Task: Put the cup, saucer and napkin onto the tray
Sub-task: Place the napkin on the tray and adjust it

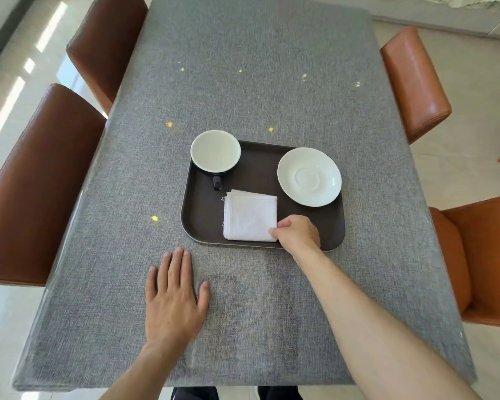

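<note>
Head view: your left hand (175,295) lies flat and open on the table (243,82), lower centre. Your right hand (298,232) pinches the napkin (250,216) corner on the tray (202,209), mid-frame. Beyond: saucer (309,176) right, cup (215,151) left, both on tray.

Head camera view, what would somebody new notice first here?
The dark tray mid-table, holding a cup at its far left corner, a white saucer far right and a folded napkin near the front. The right hand pinches the napkin's corner; the left hand lies flat on the grey table.
</note>
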